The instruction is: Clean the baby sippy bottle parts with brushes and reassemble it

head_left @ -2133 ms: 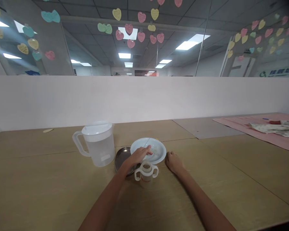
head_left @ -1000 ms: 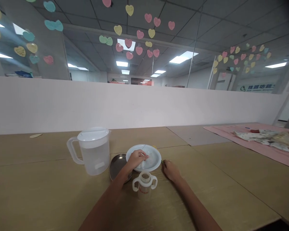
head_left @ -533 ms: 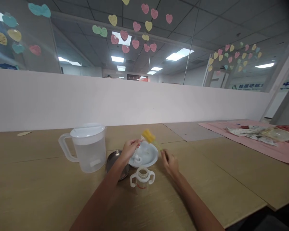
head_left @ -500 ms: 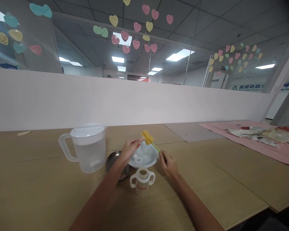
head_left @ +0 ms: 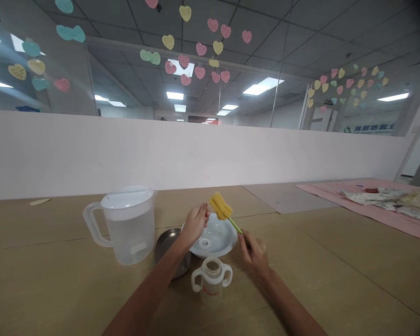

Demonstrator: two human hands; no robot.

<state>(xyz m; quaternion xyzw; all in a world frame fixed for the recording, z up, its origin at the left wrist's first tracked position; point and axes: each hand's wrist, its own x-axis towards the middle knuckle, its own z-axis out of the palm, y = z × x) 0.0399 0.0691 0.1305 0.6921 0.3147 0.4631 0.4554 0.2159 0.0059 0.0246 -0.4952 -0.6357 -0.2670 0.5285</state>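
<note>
My right hand (head_left: 254, 252) grips the green handle of a sponge bottle brush (head_left: 221, 206), its yellow head pointing up and left. My left hand (head_left: 196, 221) is closed just left of the sponge head; what its fingers hold, if anything, is hidden. Both hands are over a white bowl (head_left: 227, 240), in which a small white ring (head_left: 204, 244) lies, with a little water. In front of the bowl, a clear baby bottle (head_left: 211, 283) with two white side handles stands upright, its mouth uncovered.
A lidded plastic pitcher (head_left: 129, 233) of water stands left. Partly behind my left forearm is a round metal dish (head_left: 166, 243). On the far right, a pink cloth (head_left: 353, 205) bears crumpled packaging (head_left: 374, 198). A low white wall (head_left: 196, 156) runs along the table's back.
The sponge head has come away from my left fingers, leaving a small gap. My left hand's fingers look more curled in. The camera view has shifted slightly.
</note>
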